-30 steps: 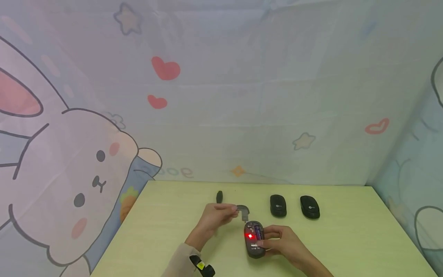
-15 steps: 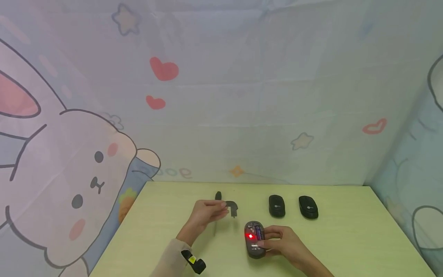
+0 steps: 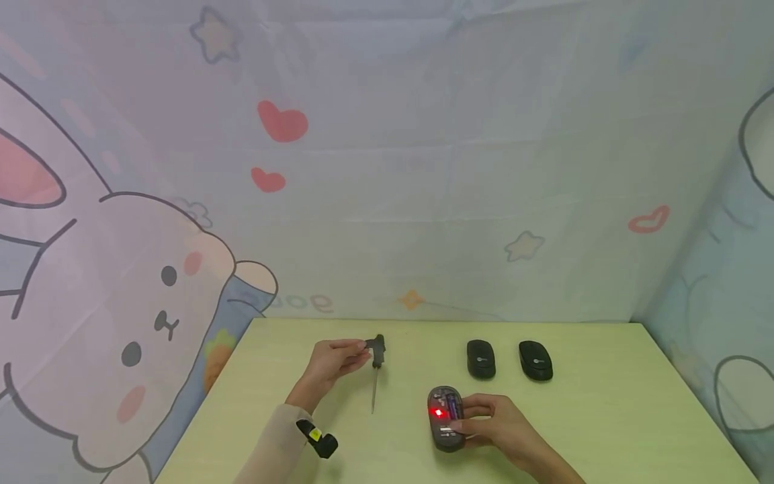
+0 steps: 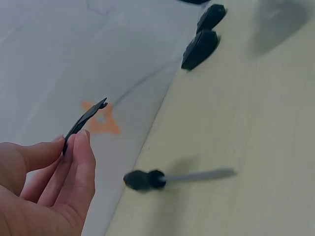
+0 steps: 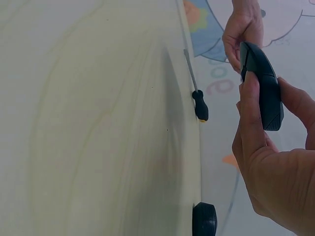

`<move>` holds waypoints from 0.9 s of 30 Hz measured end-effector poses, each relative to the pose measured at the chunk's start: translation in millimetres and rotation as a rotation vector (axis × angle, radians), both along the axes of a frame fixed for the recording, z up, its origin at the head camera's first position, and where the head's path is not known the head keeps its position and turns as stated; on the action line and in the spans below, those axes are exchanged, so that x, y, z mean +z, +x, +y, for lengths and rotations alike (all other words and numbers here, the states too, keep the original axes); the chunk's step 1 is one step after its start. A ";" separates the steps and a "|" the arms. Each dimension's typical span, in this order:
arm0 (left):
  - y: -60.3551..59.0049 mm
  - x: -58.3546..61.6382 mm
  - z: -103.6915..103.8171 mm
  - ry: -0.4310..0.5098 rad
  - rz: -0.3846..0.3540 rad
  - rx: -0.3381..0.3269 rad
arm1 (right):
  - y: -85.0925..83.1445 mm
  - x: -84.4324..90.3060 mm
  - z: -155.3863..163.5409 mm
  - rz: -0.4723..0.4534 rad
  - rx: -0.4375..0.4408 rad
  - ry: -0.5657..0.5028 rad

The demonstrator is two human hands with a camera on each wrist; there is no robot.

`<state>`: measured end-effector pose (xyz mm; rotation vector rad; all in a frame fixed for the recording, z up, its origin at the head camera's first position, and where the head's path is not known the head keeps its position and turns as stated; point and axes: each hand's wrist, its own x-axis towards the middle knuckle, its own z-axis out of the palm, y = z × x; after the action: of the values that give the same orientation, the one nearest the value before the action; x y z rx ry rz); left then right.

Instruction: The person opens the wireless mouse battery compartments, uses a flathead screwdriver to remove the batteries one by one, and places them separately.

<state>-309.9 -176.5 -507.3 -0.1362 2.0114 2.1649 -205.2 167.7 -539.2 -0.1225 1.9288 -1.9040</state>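
Note:
My left hand (image 3: pixel 329 366) pinches a thin, dark, curved battery cover (image 4: pixel 84 119) between thumb and fingertips, held up off the table. In the head view the cover overlaps the handle of a screwdriver (image 3: pixel 374 390) lying behind it. My right hand (image 3: pixel 502 430) grips a black computer mouse (image 3: pixel 444 440) by its side, thumb on the underside, which faces the head camera. Its red sensor light glows, and a bluish battery shows in the uncovered compartment. The right wrist view shows this mouse (image 5: pixel 266 91) edge-on between thumb and fingers.
Two more black mice (image 3: pixel 481 359) (image 3: pixel 535 361) sit at the back right of the pale yellow table (image 3: pixel 605 417). The screwdriver lies at the back, left of centre, tip toward the front. A printed cloth backdrop (image 3: pixel 393 168) stands behind the table's far edge.
My left hand has moved left, carrying the battery cover away from the mouse to over the screwdriver. The right hand and its mouse have stayed nearly still.

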 end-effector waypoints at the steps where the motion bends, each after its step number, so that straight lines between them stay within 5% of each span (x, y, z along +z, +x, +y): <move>1: -1.9 -1.0 -2.6 -0.005 0.005 0.010 | -0.1 -0.2 0.8 -0.001 0.000 0.003; 18: -34.4 -37.0 -41.7 -0.011 -0.066 0.117 | 3.1 -1.3 5.5 -0.005 0.000 0.025; 27: -49.2 -40.0 -52.1 -0.032 -0.064 0.168 | 2.6 -0.9 5.7 0.010 -0.003 0.009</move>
<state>-359.1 -228.6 -547.3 -0.3871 2.0667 2.1953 -202.6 173.4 -540.1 -0.1266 1.9447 -1.8996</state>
